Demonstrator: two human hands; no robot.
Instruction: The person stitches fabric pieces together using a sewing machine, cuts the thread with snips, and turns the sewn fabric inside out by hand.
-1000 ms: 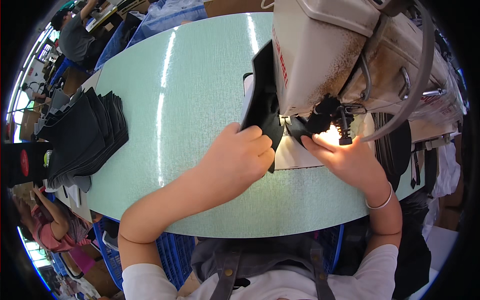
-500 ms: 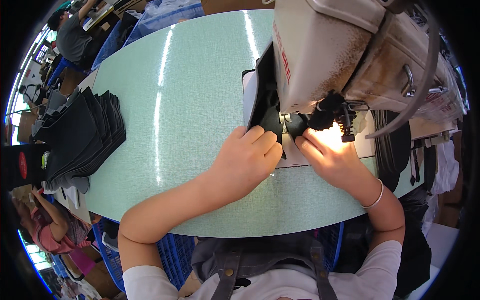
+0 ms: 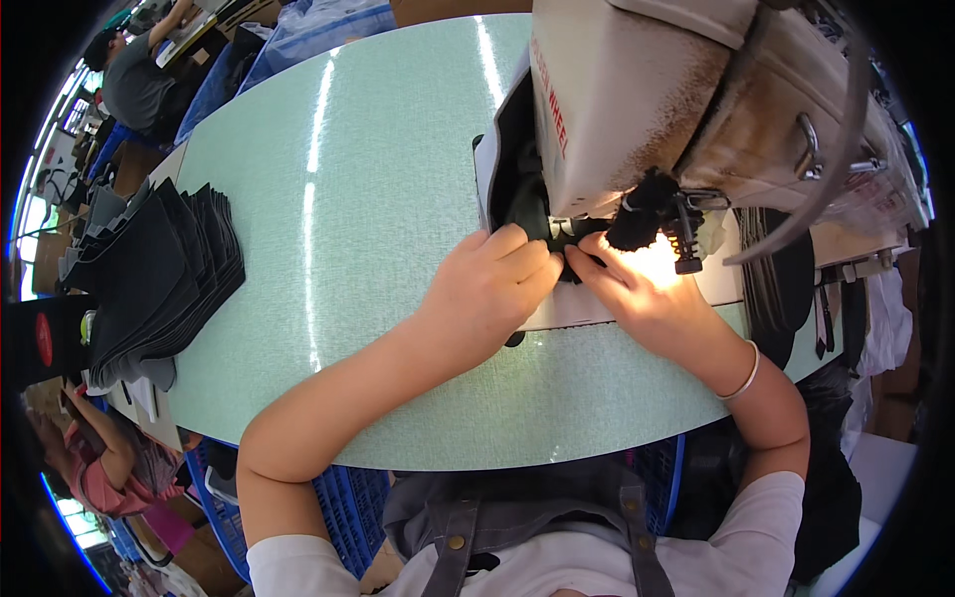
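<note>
A sewing machine (image 3: 637,109) with a worn off-white head stands over the table at the right. Dark fabric pieces (image 3: 527,209) lie under its needle area, one side curving up along the machine head. My left hand (image 3: 492,284) is closed, its fingers pinching the fabric just left of the needle. Close beside it, my right hand (image 3: 647,298) pinches the fabric's right part, its fingertips nearly meeting the left ones. A bright lamp glare covers the back of my right hand. The fingertips partly hide the fabric edges.
On the left of the pale green table (image 3: 398,199) sits a stack of dark fabric pieces (image 3: 164,279). Another dark stack (image 3: 771,279) lies right of the machine. Blue crates (image 3: 348,507) stand below the table edge. Other people (image 3: 139,85) sit at the far left.
My hands have drawn closer together at the needle, the right one moving left. The gap between the fabric parts has narrowed. The whole view has shifted slightly.
</note>
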